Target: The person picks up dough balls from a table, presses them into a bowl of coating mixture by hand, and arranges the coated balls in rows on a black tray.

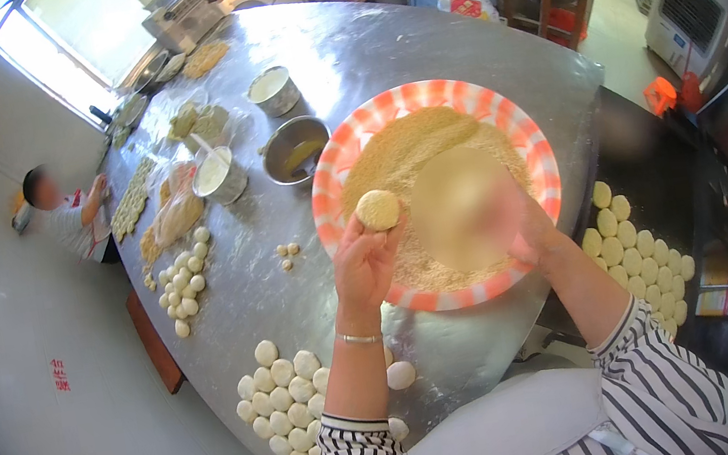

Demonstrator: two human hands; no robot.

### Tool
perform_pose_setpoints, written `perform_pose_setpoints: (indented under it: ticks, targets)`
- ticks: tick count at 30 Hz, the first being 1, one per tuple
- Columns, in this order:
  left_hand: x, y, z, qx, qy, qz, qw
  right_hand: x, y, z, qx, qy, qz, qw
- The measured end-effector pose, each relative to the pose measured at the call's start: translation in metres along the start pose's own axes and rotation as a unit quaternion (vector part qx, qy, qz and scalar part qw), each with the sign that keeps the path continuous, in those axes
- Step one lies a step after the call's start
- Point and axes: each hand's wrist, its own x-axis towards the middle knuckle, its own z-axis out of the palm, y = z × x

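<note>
My left hand (363, 266) holds a round, flat dough cake (378, 210) upright between thumb and fingers. Its visible face looks coated with pale grains. Below both hands lies a wide orange-and-white basin (421, 91), filled with tan grains (417, 135) that look like sesame seeds. My right hand (532, 227) reaches over the basin's right side. A round blurred patch covers its fingers, so whether it grips anything is hidden. Left of my forearm, several pale dough rounds (280, 400) sit close together on the metal table (372, 42).
Several flattened cakes (627, 234) lie on a dark surface at right. Smaller dough balls (182, 283), a steel bowl (294, 125) of yellowish liquid and two metal tubs (220, 178) stand at left. Across the table's left edge, a person (69, 215) works beside small dough pieces (134, 198).
</note>
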Motion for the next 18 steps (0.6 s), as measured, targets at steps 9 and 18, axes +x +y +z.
perform_pose_setpoints:
  ticks: [9,18]
  targets:
    - [-0.022,-0.062,0.08,0.525,0.098,0.079,0.841,-0.012,0.031,0.055,-0.386,0.01,-0.117,0.915]
    - [-0.012,-0.058,0.045,-0.042,0.098,-0.041,0.993,-0.042,0.004,0.027,-0.001,0.029,-0.034,0.999]
